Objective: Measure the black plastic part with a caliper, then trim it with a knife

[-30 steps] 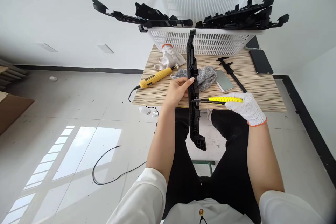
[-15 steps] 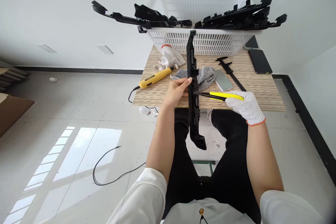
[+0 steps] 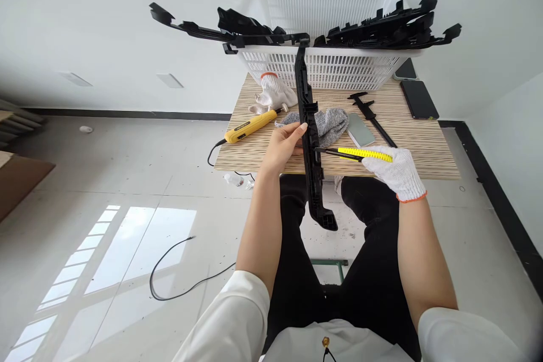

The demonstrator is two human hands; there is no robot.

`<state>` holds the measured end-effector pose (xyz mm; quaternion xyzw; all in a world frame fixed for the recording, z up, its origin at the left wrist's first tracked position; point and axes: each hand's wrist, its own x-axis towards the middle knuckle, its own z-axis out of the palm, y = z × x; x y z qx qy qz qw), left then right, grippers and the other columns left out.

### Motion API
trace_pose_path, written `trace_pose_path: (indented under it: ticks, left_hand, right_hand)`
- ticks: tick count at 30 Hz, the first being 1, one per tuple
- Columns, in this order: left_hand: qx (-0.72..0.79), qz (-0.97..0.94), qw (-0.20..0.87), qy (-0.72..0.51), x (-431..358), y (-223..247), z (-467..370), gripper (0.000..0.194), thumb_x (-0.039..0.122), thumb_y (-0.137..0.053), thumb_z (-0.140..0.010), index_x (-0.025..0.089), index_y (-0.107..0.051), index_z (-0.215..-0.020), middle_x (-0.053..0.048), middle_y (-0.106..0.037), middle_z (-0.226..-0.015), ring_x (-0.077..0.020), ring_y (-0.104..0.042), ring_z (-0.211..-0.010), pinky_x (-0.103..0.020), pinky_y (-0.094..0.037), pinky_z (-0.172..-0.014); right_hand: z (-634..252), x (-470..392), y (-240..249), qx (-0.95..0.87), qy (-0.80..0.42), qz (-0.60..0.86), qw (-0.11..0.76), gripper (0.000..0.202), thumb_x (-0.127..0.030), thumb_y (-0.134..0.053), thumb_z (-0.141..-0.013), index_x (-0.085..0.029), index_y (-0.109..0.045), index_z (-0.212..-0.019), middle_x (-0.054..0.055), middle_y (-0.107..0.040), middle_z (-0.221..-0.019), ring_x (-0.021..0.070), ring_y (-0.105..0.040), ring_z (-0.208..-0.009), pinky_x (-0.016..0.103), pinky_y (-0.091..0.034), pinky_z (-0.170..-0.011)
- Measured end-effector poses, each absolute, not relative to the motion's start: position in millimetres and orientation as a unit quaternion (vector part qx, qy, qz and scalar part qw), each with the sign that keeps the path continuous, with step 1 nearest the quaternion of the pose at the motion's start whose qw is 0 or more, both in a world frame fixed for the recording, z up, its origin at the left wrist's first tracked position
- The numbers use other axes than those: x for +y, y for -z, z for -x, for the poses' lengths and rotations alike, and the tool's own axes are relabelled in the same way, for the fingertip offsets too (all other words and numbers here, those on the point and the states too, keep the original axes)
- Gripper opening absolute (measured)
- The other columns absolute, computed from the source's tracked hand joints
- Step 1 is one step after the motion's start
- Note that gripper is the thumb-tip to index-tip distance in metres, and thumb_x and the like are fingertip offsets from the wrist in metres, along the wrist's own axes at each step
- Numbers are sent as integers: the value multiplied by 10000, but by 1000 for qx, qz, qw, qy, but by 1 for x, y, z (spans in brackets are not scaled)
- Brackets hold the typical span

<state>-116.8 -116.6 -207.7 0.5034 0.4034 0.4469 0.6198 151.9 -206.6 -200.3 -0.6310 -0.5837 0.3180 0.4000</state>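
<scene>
While the bare left hand (image 3: 286,144) pinches the strip (image 3: 310,134) near its middle, thumb on the face and fingers behind, the gloved right hand (image 3: 394,171) is closed round the yellow grip of a tool (image 3: 365,153) whose dark tip lies over the strip just below that thumb. The strip is held in the air across the near edge of the bench (image 3: 240,159), its lower end out between the knees (image 3: 360,195). To work well here, I would brace the strip firmly so that it cannot swing under the tip, use short, light strokes, and point them away from the bare thumb, which a slip would likeliest catch. Behind the strip lies a grey cloth (image 3: 333,127), partly covered by it, with a loose glove (image 3: 275,93) and a corded handpiece (image 3: 252,126) to one side and a pad (image 3: 360,130) and caliper (image 3: 375,117) to the other. Beyond stands a basket (image 3: 356,68) of black bars (image 3: 382,30); the strip's far end overlaps them in view, black on black, so its outline there is hard to follow. The tool's tip is too fine and dark to show whether it touches, and some left fingertips are hidden behind the strip
</scene>
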Motion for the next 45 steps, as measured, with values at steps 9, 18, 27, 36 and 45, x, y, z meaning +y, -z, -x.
trace_pose_path:
  ticks: [9,18,27,36,45]
  left_hand:
    - [352,-634,599,-340,-119,214,121,519,416,-830,-812,191,-655,-1246,-76,-723,-1176,-263,-674,-1134,-376,-585,-941]
    - [350,-617,628,-320,-123,211,115,428,420,-848,-786,186,-687,-1106,-69,-725,-1061,-245,-700,-1014,-357,-612,-846]
    - [395,-539,652,-359,-120,215,106,465,619,-764,-826,179,-724,-970,-35,-731,-830,-194,-723,-757,-295,-629,-660]
    - [403,-525,633,-402,-121,209,104,542,687,-779,-770,158,-732,-877,-67,-772,-863,-208,-746,-754,-286,-629,-619]
    - [423,-503,615,-436,-119,207,104,460,633,-711,-866,174,-729,-854,-49,-757,-819,-215,-756,-783,-270,-612,-576]
  right_hand:
    - [-150,-205,207,-508,-335,661,438,348,-406,-802,-737,-224,-835,-1032,28,-721,-763,166,-637,-651,272,-504,-559]
    - [-145,-203,204,-414,-390,659,492,390,-331,-808,-688,-146,-796,-1030,-4,-640,-640,109,-556,-545,220,-429,-475]
    - [-152,-211,197,-492,-443,618,424,355,-376,-826,-673,-198,-821,-980,22,-675,-675,152,-593,-582,265,-493,-495]
    - [-161,-212,202,-506,-450,613,407,350,-385,-840,-684,-207,-831,-985,20,-677,-640,172,-619,-577,287,-527,-520]
    - [-155,-211,197,-580,-367,609,397,357,-436,-809,-758,-251,-839,-1062,67,-787,-1025,239,-723,-870,336,-608,-718]
